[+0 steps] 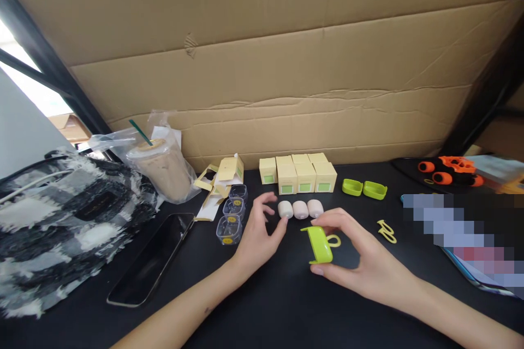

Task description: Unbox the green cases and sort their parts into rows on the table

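My right hand (354,253) grips a lime-green plastic case shell (323,245) between thumb and fingers. A pale yellow loop (335,241) sticks out of the shell's right side. My left hand (262,229) is open, its fingers curved and apart. Its thumb tip is at the lower edge of the leftmost of three small rounded pieces (301,209), white to pale pink, standing in a row. Whether the thumb touches it I cannot tell. Beyond my right hand lie two more green shells (374,190) and some yellow loops (386,232).
Several small yellow boxes (305,174) stand against the cardboard (278,65). Left of my left hand are clear plastic containers (229,229), opened boxes (229,170), a phone (153,262), a bagged drink (164,172) and a fluffy bag (73,229). An orange-and-black object (452,170) lies at far right.
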The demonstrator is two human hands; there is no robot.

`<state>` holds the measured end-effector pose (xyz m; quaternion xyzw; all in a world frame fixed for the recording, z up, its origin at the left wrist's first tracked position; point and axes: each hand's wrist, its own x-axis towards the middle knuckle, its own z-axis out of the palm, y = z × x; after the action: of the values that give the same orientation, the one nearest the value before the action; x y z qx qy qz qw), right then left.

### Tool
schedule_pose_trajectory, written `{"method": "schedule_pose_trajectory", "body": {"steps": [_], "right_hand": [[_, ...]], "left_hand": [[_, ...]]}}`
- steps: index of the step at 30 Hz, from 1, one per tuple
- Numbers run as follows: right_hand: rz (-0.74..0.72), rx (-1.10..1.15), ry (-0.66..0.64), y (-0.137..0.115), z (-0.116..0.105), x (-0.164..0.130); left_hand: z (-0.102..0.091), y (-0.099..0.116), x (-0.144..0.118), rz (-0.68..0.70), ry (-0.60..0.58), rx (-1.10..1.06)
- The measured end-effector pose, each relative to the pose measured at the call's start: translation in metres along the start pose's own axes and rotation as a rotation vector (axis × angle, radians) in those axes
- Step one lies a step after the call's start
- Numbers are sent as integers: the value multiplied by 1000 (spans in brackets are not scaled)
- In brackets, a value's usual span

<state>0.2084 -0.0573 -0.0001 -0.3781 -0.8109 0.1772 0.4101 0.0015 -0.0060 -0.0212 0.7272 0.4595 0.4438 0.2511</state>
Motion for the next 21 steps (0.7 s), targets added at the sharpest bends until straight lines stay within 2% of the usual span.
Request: {"method": "schedule_pose_trajectory", "body": {"steps": [1, 3, 5, 7, 10, 12, 15, 18, 21], "right_hand": [[5, 6, 7, 1, 1, 0], [15, 20, 23, 2, 4, 1], [24, 36, 27, 3, 7, 0], [19, 56, -4, 2, 10, -1], [-27, 97, -103, 2, 10, -3], [-12, 141, -87, 2, 9, -2], [119, 202, 11, 5, 9, 0], [261, 274, 3, 7, 12, 2], [344, 362, 1, 8, 15, 2]], "left_hand": [[-1, 7, -4, 1, -36, -73], [0, 20, -12, -81, -203, -271], [2, 31, -19, -244, -359, -491], [5, 36, -24, -412, -418, -677], [8, 37, -25, -558, -377, -832], [8, 35, -23, -571, -337, -876], [6, 30, -21, -555, -316, -890], [6, 28, -21, -552, -323, -870], [7, 28, -22, -544, -332, -818]]}}
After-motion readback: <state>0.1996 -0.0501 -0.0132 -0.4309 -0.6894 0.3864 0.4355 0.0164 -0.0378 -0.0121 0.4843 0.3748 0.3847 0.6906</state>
